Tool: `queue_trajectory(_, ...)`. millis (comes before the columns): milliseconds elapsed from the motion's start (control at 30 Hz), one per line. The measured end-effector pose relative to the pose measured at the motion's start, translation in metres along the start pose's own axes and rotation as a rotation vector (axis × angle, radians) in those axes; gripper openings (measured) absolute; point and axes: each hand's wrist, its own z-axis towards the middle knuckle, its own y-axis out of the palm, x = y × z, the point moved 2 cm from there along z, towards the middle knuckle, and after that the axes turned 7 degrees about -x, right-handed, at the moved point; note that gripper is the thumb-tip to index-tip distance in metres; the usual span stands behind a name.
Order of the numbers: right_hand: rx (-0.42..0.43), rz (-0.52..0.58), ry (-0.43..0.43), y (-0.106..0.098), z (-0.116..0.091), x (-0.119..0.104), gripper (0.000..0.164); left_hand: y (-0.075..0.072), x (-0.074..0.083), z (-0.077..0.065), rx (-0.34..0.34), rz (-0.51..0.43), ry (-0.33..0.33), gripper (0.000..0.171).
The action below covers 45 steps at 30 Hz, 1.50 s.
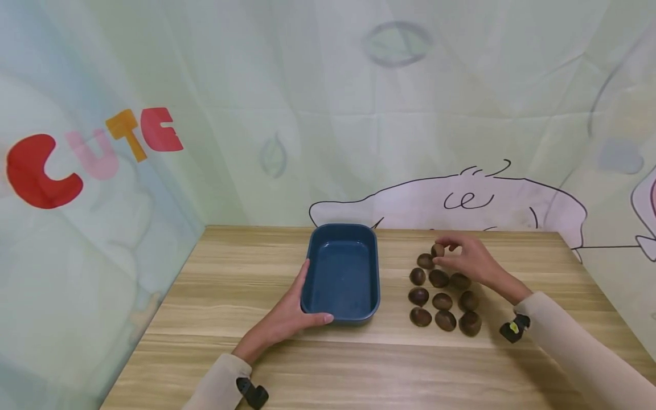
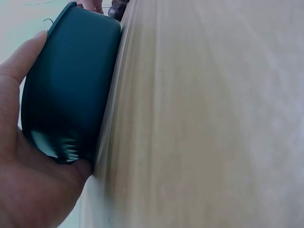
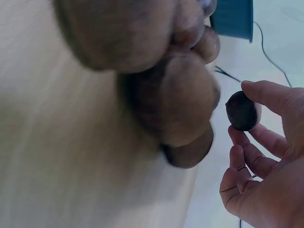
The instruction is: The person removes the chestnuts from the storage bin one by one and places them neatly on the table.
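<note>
A deep blue rectangular dish (image 1: 340, 316) stands on the wooden table, with nothing inside it. My left hand (image 1: 287, 313) holds its near left corner, thumb along the near side and fingers along the left wall; the left wrist view shows the hand (image 2: 28, 166) against the dish (image 2: 71, 80). To the right of the dish, my right hand (image 1: 471, 261) pinches a brown chestnut (image 1: 437, 250) between thumb and fingertips. In the right wrist view that chestnut (image 3: 243, 111) is off the table. Several more chestnuts (image 1: 442, 302) lie in rough rows below and beside the hand.
The wooden table (image 1: 328, 370) ends at the back against a printed curtain (image 1: 287, 114). Another curtain side with coloured letters (image 1: 46, 171) hangs at the left. A small black device sits on each wrist, over pale sleeves (image 1: 584, 347).
</note>
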Motion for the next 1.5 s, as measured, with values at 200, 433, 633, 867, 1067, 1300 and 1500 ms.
queue_trajectory(200, -0.007, 0.007, 0.067, 0.000, -0.009, 0.012, 0.048, 0.000, 0.000, 0.001, -0.007, 0.002, 0.010, 0.136)
queue_trajectory(433, -0.008, -0.021, 0.079, -0.001, -0.015, 0.015, 0.044, -0.001, 0.001, 0.001, -0.009, -0.008, 0.022, 0.136)
queue_trajectory(633, 0.009, -0.030, 0.080, 0.001, -0.015, 0.018, 0.042, -0.003, 0.003, -0.001, -0.003, -0.010, 0.000, 0.136)
queue_trajectory(867, 0.007, -0.029, 0.074, 0.004, -0.011, 0.018, 0.034, -0.005, 0.000, -0.005, 0.002, 0.003, -0.014, 0.136)
queue_trajectory(1067, -0.018, -0.030, 0.087, 0.006, -0.008, 0.019, 0.034, -0.006, 0.000, -0.007, 0.003, 0.005, -0.024, 0.137)
queue_trajectory(1300, -0.028, -0.037, 0.101, 0.003, -0.012, 0.016, 0.037, -0.005, 0.000, -0.005, 0.003, -0.011, -0.020, 0.137)
queue_trajectory(1500, 0.022, -0.034, 0.106, -0.011, -0.022, 0.004, 0.042, -0.009, 0.001, -0.001, -0.025, -0.011, 0.034, 0.137)
